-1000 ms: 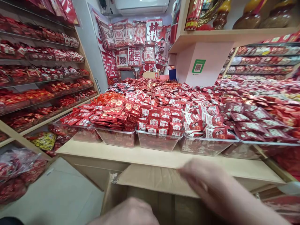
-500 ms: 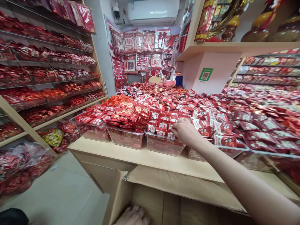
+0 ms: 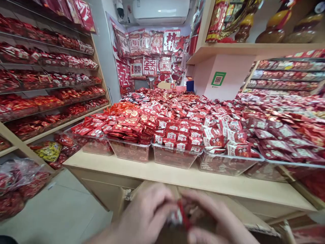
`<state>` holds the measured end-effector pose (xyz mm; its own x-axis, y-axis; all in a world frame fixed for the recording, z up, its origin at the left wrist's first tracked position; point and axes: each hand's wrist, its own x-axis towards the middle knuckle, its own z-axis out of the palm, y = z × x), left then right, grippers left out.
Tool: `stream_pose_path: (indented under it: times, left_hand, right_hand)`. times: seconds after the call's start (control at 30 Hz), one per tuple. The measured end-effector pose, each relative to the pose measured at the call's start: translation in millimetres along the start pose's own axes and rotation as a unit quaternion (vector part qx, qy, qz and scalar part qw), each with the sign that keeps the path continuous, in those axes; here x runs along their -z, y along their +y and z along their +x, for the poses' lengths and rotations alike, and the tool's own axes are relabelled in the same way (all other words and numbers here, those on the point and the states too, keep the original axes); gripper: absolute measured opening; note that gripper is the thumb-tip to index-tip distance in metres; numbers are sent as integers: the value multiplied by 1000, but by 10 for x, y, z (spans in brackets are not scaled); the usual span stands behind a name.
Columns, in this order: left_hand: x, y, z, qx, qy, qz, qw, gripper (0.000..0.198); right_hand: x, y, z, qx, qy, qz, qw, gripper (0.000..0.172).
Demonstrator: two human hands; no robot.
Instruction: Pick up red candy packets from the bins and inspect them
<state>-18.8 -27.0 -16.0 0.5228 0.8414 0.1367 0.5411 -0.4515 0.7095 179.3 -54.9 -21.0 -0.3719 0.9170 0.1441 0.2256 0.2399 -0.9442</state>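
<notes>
Both my hands are low at the bottom of the view, blurred by motion. My left hand (image 3: 142,217) and my right hand (image 3: 215,220) meet with curled fingers round a small red and white packet (image 3: 180,214) held between them. Under them is an open cardboard box (image 3: 256,225), mostly hidden by the hands. In front stands a wooden counter (image 3: 177,176) with clear plastic bins (image 3: 175,157) heaped with red wrapped candy packets (image 3: 177,130).
Shelves (image 3: 50,95) on the left hold more red packets, with bagged goods (image 3: 22,179) below. A pink pillar with a green QR sign (image 3: 218,78) stands behind the counter. Red decorations (image 3: 149,51) hang on the back wall. Grey floor (image 3: 61,213) lies at lower left.
My right hand has drawn back from the candy bin to the box. My left hand has risen from the box, and both now hold a small packet between them.
</notes>
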Motion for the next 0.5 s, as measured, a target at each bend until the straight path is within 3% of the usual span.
stream_pose_path:
  times: [0.07, 0.13, 0.23, 0.33, 0.5]
  left_hand:
    - [111, 230, 390, -16, 64, -99, 993, 12]
    - [107, 331, 781, -14, 109, -206, 972, 14]
    - [10, 349, 1205, -10, 78, -366, 927, 25]
    - [-75, 320, 1388, -13, 29, -416, 909, 33]
    - [-170, 240, 1377, -2, 55, -401, 914, 28]
  right_hand:
    - [128, -31, 160, -6, 29, 53, 998, 29]
    - [292, -45, 353, 0, 80, 96, 992, 24]
    - [531, -8, 576, 16, 162, 142, 976, 23]
    - [675, 76, 674, 37, 203, 145, 968, 23]
    - [645, 231, 634, 40, 201, 121, 971, 22]
